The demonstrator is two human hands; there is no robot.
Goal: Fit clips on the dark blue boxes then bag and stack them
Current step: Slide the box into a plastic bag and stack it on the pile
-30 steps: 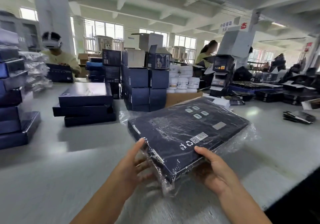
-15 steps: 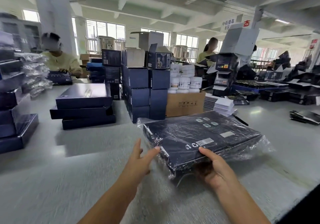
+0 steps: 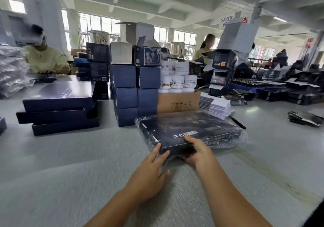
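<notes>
On the grey table (image 3: pixel 70 165), the left hand (image 3: pixel 149 176) lies spread, straight fingers touching the near edge of the bagged box (image 3: pixel 189 130). The right hand (image 3: pixel 198 149) grips that edge, thumb on top. Beyond stand three flat boxes (image 3: pixel 57 107) and a carton (image 3: pixel 178 102).

A packing floor in a factory or warehouse.

A long grey work table (image 3: pixel 70 165) runs through a big open hall with a white beamed concrete ceiling (image 3: pixel 157 2), a thick pillar (image 3: pixel 43 16) on the far left and rows of barred windows (image 3: pixel 100 26) along the far wall. Goods crowd the table: stacked dark blue boxes (image 3: pixel 57 107) at left, a tower of smaller blue cartons (image 3: pixel 135 93) in the middle, white jars (image 3: pixel 177 79) on a brown cardboard carton (image 3: pixel 178 102), and white leaflets (image 3: pixel 219 106) beside it. Two workers (image 3: pixel 45 58) sit or stand at far stations, and a hanging sign (image 3: pixel 227 21) bears Chinese characters.
</notes>
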